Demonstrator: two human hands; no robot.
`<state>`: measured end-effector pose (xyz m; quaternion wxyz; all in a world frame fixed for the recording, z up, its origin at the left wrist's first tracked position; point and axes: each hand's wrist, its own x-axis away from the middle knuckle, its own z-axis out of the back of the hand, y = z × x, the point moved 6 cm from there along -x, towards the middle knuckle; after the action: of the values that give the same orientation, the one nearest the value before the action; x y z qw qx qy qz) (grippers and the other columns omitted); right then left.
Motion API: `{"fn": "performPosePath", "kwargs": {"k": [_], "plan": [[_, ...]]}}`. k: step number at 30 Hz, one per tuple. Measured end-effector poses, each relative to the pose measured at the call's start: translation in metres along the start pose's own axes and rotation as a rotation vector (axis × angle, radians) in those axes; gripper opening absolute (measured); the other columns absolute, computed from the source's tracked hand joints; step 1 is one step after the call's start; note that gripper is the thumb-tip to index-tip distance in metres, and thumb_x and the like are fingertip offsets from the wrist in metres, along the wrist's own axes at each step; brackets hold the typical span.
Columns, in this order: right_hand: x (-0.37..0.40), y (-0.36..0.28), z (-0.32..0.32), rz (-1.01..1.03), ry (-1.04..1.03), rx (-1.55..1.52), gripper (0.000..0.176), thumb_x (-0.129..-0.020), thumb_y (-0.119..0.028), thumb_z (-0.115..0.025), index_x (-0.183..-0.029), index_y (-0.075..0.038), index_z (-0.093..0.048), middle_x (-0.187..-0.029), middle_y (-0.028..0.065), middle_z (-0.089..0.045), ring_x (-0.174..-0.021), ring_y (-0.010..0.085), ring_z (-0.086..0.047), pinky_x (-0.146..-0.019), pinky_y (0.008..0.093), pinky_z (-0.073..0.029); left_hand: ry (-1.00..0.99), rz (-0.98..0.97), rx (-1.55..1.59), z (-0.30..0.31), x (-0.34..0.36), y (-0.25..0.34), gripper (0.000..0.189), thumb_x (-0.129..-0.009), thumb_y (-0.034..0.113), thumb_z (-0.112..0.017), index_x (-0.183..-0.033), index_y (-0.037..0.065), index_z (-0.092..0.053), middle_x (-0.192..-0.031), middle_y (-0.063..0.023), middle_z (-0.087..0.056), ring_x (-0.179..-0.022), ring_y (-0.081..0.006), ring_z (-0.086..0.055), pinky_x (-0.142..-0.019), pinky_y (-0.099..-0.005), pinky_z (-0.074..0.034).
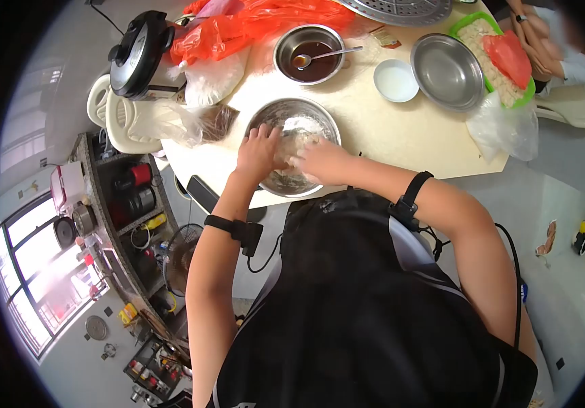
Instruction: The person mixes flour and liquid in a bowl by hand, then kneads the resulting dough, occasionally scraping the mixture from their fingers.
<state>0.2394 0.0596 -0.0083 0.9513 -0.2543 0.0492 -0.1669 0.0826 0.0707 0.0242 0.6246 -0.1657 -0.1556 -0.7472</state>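
Note:
A steel mixing bowl (pixel 334 127) stands near the table's front edge, its inner wall smeared with flour. Pale, sticky dough (pixel 295 144) lies inside it, partly covered by my hands. At the bowl's left side, my left hand (pixel 260 151) is bent over the dough with its thumb toward the middle. My right hand (pixel 321 162) reaches in from the right, its fingers curled into the dough and their tips partly hidden.
Behind are a bowl of dark liquid (pixel 320 51) with a spoon, a small white bowl (pixel 396 80) and a wide metal basin (pixel 447 72). A green tray (pixel 472 27) and plastic bag (pixel 503 126) sit right. A phone (pixel 203 194) lies by the left edge. A person sits far right.

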Motion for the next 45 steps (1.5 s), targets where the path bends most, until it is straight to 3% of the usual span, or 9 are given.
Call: {"fn": "performPosePath", "kwargs": {"k": [5, 21, 24, 27, 30, 33, 37, 41, 45], "plan": [[-0.016, 0.026, 0.012, -0.195, 0.068, -0.661, 0.034, -0.089, -0.025, -0.070, -0.115, -0.004, -0.075, -0.104, 0.0209, -0.072, -0.103, 0.0375, -0.070, -0.090, 0.0465, -0.055, 0.220, 0.058, 0.068, 0.018, 0.010, 0.010, 0.104, -0.062, 0.042, -0.095, -0.151, 0.016, -0.049, -0.141, -0.0079, -0.053, -0.128, -0.0313, -0.055, -0.104, -0.0455, -0.048], [-0.022, 0.048, 0.011, -0.345, -0.103, -1.174, 0.023, -0.093, -0.022, -0.076, -0.108, -0.005, -0.082, -0.093, 0.0115, -0.078, -0.081, 0.0145, -0.069, -0.078, 0.0315, -0.055, 0.515, -0.022, 0.221, 0.053, 0.027, 0.014, 0.099, -0.055, 0.039, -0.096, -0.142, 0.013, -0.056, -0.138, -0.0111, -0.056, -0.125, -0.0365, -0.055, -0.103, -0.0489, -0.048], [-0.026, 0.050, 0.003, -0.351, -0.086, -1.195, 0.020, -0.090, -0.018, -0.075, -0.105, -0.005, -0.080, -0.094, 0.0125, -0.077, -0.085, 0.0200, -0.071, -0.080, 0.0337, -0.056, 0.520, -0.037, 0.247, 0.051, 0.031, 0.007, 0.098, -0.055, 0.037, -0.097, -0.140, 0.014, -0.057, -0.137, -0.0115, -0.056, -0.125, -0.0370, -0.055, -0.103, -0.0491, -0.048], [-0.024, 0.046, 0.009, -0.361, 0.105, -0.764, 0.015, -0.087, -0.013, -0.072, -0.099, -0.007, -0.079, -0.092, 0.0140, -0.077, -0.087, 0.0286, -0.073, -0.081, 0.0388, -0.057, 0.536, -0.004, 0.269, 0.042, 0.035, -0.006, 0.093, -0.059, 0.037, -0.097, -0.139, 0.013, -0.058, -0.135, -0.0128, -0.057, -0.124, -0.0381, -0.055, -0.104, -0.0497, -0.047], [-0.030, 0.037, 0.004, -0.384, -0.007, -0.599, 0.023, -0.084, -0.014, -0.071, -0.107, -0.010, -0.077, -0.105, 0.0154, -0.073, -0.104, 0.0345, -0.069, -0.089, 0.0434, -0.055, 0.529, 0.061, 0.292, 0.025, 0.046, -0.025, 0.088, -0.066, 0.038, -0.095, -0.141, 0.011, -0.057, -0.136, -0.0138, -0.057, -0.125, -0.0391, -0.054, -0.105, -0.0505, -0.046], [-0.036, 0.021, 0.008, -0.313, 0.019, -0.209, 0.038, -0.084, -0.018, -0.072, -0.121, -0.013, -0.072, -0.125, 0.0159, -0.067, -0.122, 0.0364, -0.062, -0.097, 0.0458, -0.051, 0.535, 0.128, 0.275, 0.004, 0.054, -0.038, 0.090, -0.066, 0.042, -0.094, -0.143, 0.012, -0.056, -0.139, -0.0114, -0.055, -0.128, -0.0371, -0.051, -0.104, -0.0514, -0.045], [-0.039, 0.033, 0.005, -0.607, -0.026, 0.022, 0.068, -0.079, -0.032, -0.086, -0.141, -0.017, -0.062, -0.144, 0.0143, -0.054, -0.133, 0.0394, -0.052, -0.109, 0.0467, -0.048, 0.535, 0.196, 0.276, -0.016, 0.061, -0.048, 0.098, -0.066, 0.046, -0.095, -0.148, 0.013, -0.052, -0.152, -0.0189, -0.047, -0.140, -0.0425, -0.042, -0.111, -0.0557, -0.039], [-0.052, 0.060, -0.016, -0.705, -0.332, -0.146, 0.082, -0.072, -0.035, -0.092, -0.144, -0.013, -0.061, -0.143, 0.0159, -0.060, -0.131, 0.0364, -0.061, -0.106, 0.0466, -0.052, 0.480, 0.209, 0.260, -0.026, 0.056, -0.049, 0.108, -0.066, 0.057, -0.092, -0.154, 0.014, -0.046, -0.161, -0.0230, -0.036, -0.151, -0.0474, -0.030, -0.117, -0.0667, -0.028], [-0.059, 0.066, -0.018, -0.608, -0.372, -0.184, 0.075, -0.069, -0.024, -0.093, -0.136, -0.005, -0.065, -0.132, 0.0226, -0.067, -0.128, 0.0375, -0.062, -0.105, 0.0460, -0.052, 0.385, 0.142, 0.203, -0.012, 0.038, -0.036, 0.119, -0.065, 0.072, -0.085, -0.160, 0.016, -0.040, -0.167, -0.0247, -0.028, -0.157, -0.0481, -0.019, -0.117, -0.0769, -0.019]]}}
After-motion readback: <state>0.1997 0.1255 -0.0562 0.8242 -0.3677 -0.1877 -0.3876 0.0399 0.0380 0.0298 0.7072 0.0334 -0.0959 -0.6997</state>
